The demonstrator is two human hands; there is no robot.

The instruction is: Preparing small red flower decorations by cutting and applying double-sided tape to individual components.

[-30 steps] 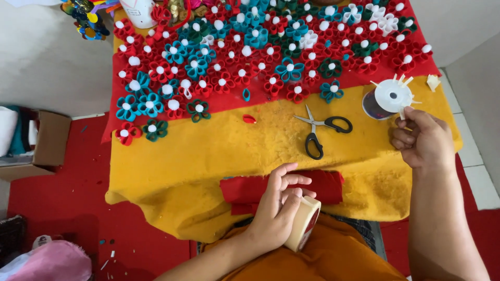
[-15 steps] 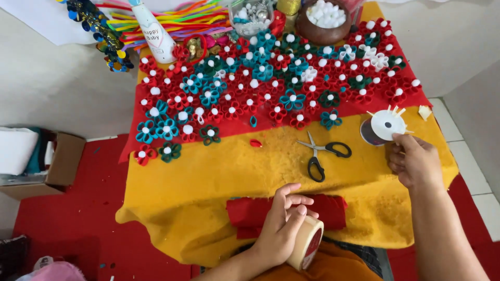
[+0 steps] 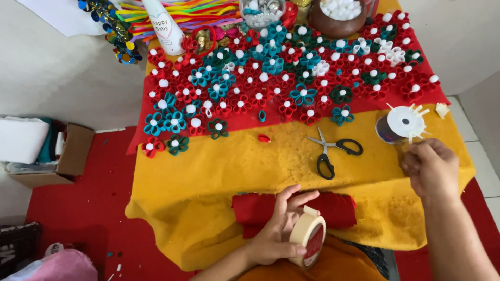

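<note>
In the left hand, gripped by its rim: cream masking-tape roll, probably light, stiff, best held across the ring. Just beyond the right hand, fingers curled, grip unclear: white spool. Further left: black scissors.

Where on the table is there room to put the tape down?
Bare yellow cloth lies left of the scissors, between the paper flowers and the folded red cloth. A smaller patch sits under the spool. The red cloth is crowded.
</note>
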